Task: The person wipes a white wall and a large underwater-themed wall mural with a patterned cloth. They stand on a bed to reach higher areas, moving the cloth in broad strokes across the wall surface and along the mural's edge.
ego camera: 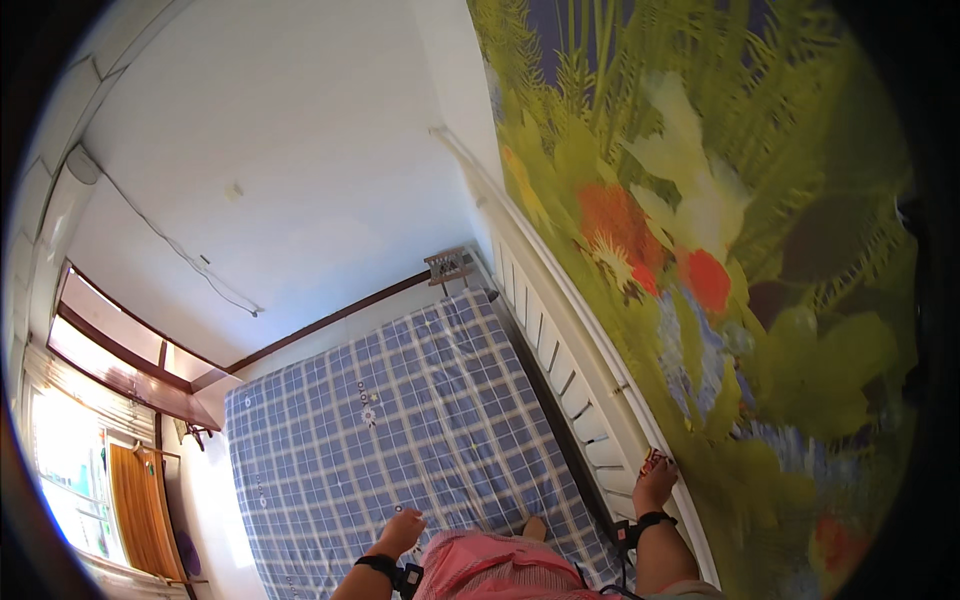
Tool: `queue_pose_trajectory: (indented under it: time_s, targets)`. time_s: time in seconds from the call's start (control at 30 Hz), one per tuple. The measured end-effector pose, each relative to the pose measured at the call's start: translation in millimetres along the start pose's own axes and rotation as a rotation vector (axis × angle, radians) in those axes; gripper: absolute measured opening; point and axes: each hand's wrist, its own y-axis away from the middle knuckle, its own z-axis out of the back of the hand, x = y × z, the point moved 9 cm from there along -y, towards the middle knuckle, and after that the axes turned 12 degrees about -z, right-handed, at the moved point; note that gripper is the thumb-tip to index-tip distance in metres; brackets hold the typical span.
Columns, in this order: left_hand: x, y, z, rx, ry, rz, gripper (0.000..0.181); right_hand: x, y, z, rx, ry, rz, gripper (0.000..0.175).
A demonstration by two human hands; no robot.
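Observation:
My right hand (657,486) is closed around a small, crumpled, red and dark patterned piece (652,462), perhaps cloth or a wrapper. It is held at the top rail of a white slatted headboard (570,322), close to the wall. My left hand (402,531) hangs above a mattress (390,420) with a blue and white checked cover. Its fingers are loosely bent, and nothing shows in them. Both wrists carry black straps with small devices. Between my arms is the pink fabric of my clothing (495,562), and one foot (534,528) stands on the mattress.
A painted mural (697,247) of plants and goldfish covers the wall behind the headboard. Beyond the bed's far side stands a small wooden rack (447,267). At the left are a bright window (71,457) and an orange-brown wooden panel (142,510). A cord (172,244) runs along the white wall.

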Motion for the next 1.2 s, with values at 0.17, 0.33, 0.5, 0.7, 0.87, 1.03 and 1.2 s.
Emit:
queue_pose_trajectory:
  time_s: [0.17, 0.33, 0.5, 0.7, 0.87, 1.03, 1.2]
  targets:
    - [65, -32, 7, 0.152, 0.033, 0.089, 0.047, 89, -7, -4, 0.020, 0.047, 0.000, 0.042]
    - [152, -100, 32, 0.195, 0.009, 0.148, 0.046, 127, -34, -31, -0.003, -0.014, -0.054, 0.035]
    - [162, -210, 94, 0.165, 0.026, 0.053, 0.041, 117, -55, -51, -0.541, -0.165, 0.201, 0.005]
    - [162, -301, 206, -0.056, 0.074, -0.012, 0.036, 127, -104, -101, 0.557, -1.015, -0.287, 0.008]
    - [221, -316, 222, 0.035, 0.329, 0.413, 0.034, 268, -75, -25, -0.135, -0.124, 0.064, 0.025]
    - [217, -365, 255, 0.169, -0.083, 0.066, 0.041, 330, -77, -58, 0.017, -0.224, -0.396, 0.026]
    - [207, -435, 317, 0.143, 0.034, 0.204, 0.042, 330, -65, -53, -0.256, -0.603, -0.574, 0.023]
